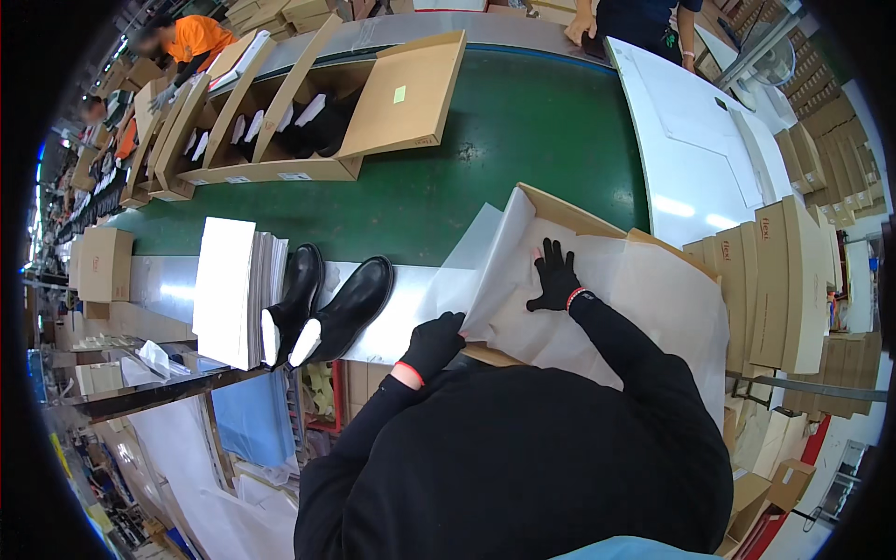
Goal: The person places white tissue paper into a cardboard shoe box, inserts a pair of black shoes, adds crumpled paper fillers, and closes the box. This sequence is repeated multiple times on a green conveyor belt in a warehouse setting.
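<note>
A brown cardboard shoe box [597, 217] lies open in front of me, lined with white tissue paper [644, 294] that spills past its sides. My left hand [435, 346], in a black glove, pinches the paper's folded left edge at the box's near left corner. My right hand [556, 275], also gloved in black, lies spread on the tissue inside the box, fingers apart. Left of the box, two black boots [353, 303] lie side by side with white stuffing at their openings. Next to them stands a stack of white sheets [229, 294].
A green conveyor belt [523, 121] runs beyond the metal ledge. Open boxes holding black footwear [322, 126] stand on it at the far left. White panels [691, 140] and upright brown boxes [773, 280] are at right. Other people [196, 42] work across the belt.
</note>
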`<state>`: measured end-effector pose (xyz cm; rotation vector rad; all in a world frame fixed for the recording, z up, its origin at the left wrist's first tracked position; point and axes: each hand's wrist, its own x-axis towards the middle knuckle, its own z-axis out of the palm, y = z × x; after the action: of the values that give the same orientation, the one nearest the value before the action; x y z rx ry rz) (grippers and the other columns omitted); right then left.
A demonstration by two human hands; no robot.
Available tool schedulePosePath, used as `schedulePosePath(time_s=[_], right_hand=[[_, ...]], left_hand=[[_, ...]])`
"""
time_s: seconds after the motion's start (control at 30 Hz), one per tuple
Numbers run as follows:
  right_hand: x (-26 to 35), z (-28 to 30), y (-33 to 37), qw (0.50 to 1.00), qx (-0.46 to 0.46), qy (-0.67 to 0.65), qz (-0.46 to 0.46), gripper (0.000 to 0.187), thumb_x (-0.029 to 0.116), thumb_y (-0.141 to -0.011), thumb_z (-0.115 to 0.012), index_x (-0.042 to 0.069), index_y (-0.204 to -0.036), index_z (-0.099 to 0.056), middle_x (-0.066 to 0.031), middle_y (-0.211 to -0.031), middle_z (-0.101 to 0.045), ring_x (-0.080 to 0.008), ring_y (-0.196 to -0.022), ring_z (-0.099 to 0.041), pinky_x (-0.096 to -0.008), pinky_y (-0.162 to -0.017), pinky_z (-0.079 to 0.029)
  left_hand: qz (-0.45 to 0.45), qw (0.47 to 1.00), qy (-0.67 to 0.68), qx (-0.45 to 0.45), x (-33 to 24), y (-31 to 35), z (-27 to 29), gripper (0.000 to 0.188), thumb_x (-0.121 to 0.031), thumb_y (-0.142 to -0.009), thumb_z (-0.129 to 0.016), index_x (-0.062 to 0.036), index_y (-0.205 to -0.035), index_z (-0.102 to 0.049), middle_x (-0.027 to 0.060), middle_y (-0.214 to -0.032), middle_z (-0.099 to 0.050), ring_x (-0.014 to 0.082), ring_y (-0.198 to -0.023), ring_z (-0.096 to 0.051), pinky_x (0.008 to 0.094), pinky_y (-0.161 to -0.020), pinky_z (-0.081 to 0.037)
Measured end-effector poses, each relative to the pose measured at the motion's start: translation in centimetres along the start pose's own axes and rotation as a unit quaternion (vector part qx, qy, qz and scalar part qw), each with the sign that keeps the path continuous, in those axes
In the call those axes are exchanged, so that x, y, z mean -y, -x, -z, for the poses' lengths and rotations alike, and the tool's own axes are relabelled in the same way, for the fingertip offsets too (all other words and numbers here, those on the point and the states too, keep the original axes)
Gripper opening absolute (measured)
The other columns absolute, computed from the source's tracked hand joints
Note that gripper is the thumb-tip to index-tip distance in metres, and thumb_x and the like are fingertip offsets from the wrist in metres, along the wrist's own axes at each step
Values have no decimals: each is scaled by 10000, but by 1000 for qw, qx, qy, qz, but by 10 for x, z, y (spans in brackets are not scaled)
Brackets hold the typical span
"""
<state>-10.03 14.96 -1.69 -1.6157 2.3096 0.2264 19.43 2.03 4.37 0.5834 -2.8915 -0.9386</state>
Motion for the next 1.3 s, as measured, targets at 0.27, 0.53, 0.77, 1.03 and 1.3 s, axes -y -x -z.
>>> schedulePosePath(time_s=[0.27,0.53,0.77,1.03,1.3], right_hand=[[17,10,-9,998,-39,37,-26,1203,601,-556,-764,15,-1457,-225,-261,-1504,-190,-435,-1403,-145,-703,-1046,-134],[34,-17,27,999,33,16,4,1371,727,-436,-744,-8,-1460,-206,-280,-1534,-44,-477,-1411,-23,-719,-1030,-95],[58,-2,41,995,91,39,-1,1449,620,-435,-826,-1,-1486,-46,-268,-1533,-32,-461,-1412,-43,-712,-1026,-149],[58,1,36,997,69,-30,12,1382,559,-509,-827,-25,-1478,-32,-290,-1524,-23,-479,-1406,-38,-714,-1014,-167],[67,36,35,983,-40,-154,95,1130,495,-679,-775,27,-1485,-136,-257,-1519,-158,-454,-1408,-109,-677,-1028,-193]], left_hand=[[10,1000,5,-19,-1,5,-3,406,-260,-813,-649,-45,-1148,-571,147,-938,-618,307,-794,-643,407,-671,-502],[81,989,114,-52,-12,39,17,459,-381,-885,-607,-48,-1200,-584,160,-949,-650,314,-860,-639,379,-722,-494],[246,849,103,-456,80,139,138,288,-136,-857,-624,-65,-1136,-614,82,-903,-668,167,-788,-631,313,-706,-490],[378,844,150,-350,212,237,97,666,-195,-679,-824,-1,-1254,-550,107,-1016,-669,203,-882,-632,334,-811,-493],[297,832,67,-463,154,138,248,526,-485,-797,-688,-11,-1026,-690,94,-828,-693,150,-766,-632,300,-714,-481]])
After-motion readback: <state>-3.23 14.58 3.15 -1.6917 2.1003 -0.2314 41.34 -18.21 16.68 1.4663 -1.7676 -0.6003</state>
